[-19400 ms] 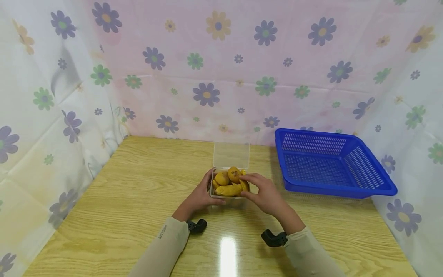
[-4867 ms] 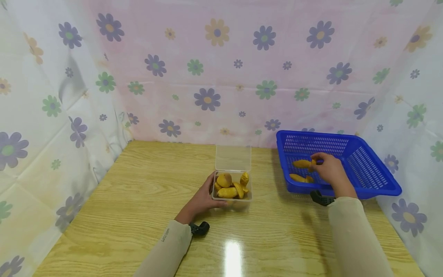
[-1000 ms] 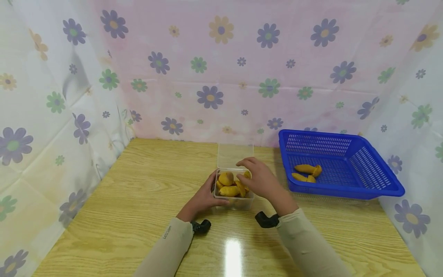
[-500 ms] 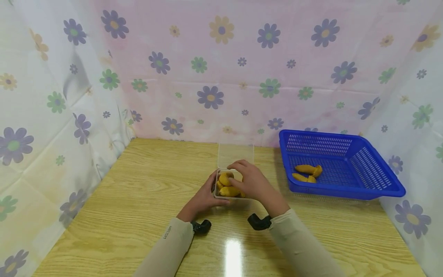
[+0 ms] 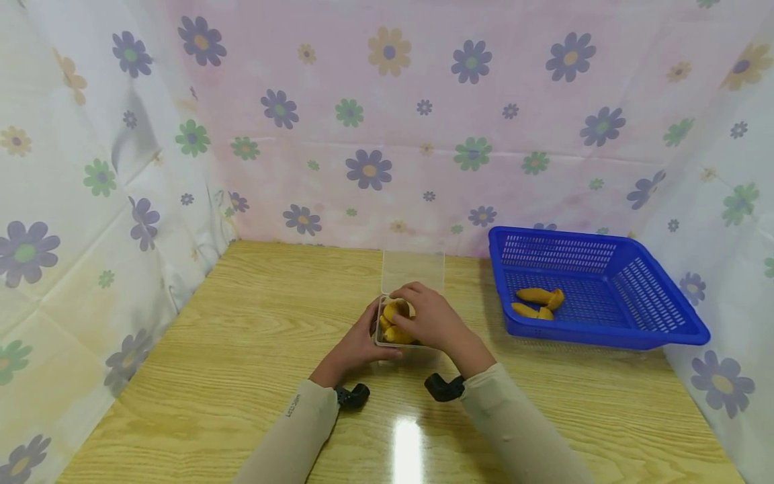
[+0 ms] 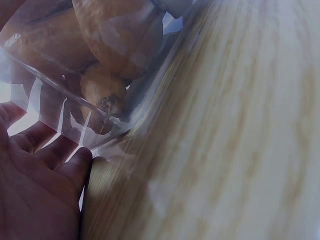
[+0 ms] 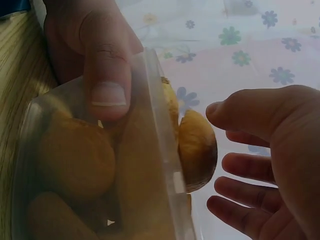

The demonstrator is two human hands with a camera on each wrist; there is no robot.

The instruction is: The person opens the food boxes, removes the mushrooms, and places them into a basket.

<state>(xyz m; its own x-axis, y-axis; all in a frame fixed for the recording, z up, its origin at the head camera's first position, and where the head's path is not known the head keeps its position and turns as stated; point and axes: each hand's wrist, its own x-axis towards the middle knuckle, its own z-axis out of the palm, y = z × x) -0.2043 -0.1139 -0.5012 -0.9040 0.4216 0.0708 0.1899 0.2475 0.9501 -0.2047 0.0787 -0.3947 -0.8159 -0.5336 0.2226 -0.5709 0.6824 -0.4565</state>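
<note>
My left hand grips a clear plastic box from its left side, the thumb lying along the front wall in the right wrist view. Several yellow mushrooms fill the box; one round cap sticks up past the rim. Over the box's right half reaches my right hand. Its thumb and loosely bent fingers are spread close to that cap, with a gap showing in the right wrist view. From above, this hand hides part of the contents. Mushrooms also show through the wall in the left wrist view.
Behind the box its clear hinged lid lies back. A blue slotted basket stands at the right with a far mushroom and a near mushroom inside. Flowered cloth surrounds the wooden table.
Mushrooms have come into the basket since the earliest frame. Over the last second my right hand has moved left across the box to the round cap. My left hand stays put.
</note>
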